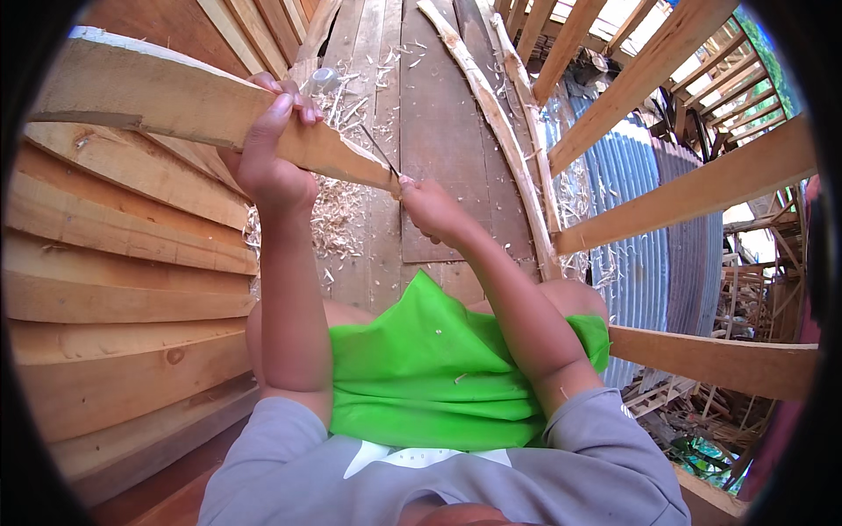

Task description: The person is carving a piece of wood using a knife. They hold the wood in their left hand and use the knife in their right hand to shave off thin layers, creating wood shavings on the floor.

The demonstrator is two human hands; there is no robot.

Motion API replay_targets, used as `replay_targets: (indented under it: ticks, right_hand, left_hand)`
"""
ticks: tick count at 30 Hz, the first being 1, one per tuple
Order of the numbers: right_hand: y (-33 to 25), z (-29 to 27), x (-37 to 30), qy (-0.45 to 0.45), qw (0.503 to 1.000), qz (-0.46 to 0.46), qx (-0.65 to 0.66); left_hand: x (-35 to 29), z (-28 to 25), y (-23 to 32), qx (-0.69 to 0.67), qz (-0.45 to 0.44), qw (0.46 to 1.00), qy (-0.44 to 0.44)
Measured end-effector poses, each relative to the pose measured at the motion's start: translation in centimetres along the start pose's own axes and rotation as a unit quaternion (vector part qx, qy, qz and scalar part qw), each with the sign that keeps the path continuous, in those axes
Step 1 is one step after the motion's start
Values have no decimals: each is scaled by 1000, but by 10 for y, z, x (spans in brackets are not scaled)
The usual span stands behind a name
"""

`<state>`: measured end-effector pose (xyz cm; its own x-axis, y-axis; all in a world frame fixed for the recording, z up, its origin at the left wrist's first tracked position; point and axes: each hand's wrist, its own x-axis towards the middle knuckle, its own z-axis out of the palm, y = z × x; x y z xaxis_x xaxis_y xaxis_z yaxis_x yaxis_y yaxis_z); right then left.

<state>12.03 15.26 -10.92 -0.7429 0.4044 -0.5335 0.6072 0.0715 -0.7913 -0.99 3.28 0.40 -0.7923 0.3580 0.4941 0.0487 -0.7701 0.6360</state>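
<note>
A long plank (175,92) slants across the upper left, its near end cut down to a narrow, ragged taper. My left hand (274,162) is closed around the plank, with the fingers over its far edge and the thumb across its face. Beside the tapered tip, my right hand (434,209) is closed on a knife. The knife's thin dark blade (379,146) points up and left past the far side of the tip; the fist hides its handle. Across my lap lies a bright green cloth (430,377) with a few wood chips on it.
Curled wood shavings (338,223) litter the plank floor (447,193). A small clear cup (324,79) stands among them. Two long peeled poles (481,88) lie at the right edge. A board wall (132,237) rises at left, wooden railings (693,206) and corrugated metal sheets (627,210) at right.
</note>
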Motion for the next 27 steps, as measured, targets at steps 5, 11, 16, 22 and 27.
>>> replay_targets:
  ticks: [5, 11, 16, 22, 27]
  right_hand:
    - [46, 6, 32, 94, 996, 12, -1]
    - [16, 6, 12, 37, 996, 81, -21]
    - [7, -1, 10, 41, 998, -32, -47]
    - [32, -2, 19, 45, 998, 49, 21]
    - [-13, 0, -16, 49, 995, -81, -39]
  left_hand:
    - [2, 6, -6, -2, 12, 1000, -19]
    - [-1, 3, -2, 3, 6, 1000, 24]
    - [-3, 3, -1, -4, 9, 1000, -15]
    - [-4, 8, -1, -13, 1, 999, -46]
    - [-6, 0, 3, -13, -17, 998, -67]
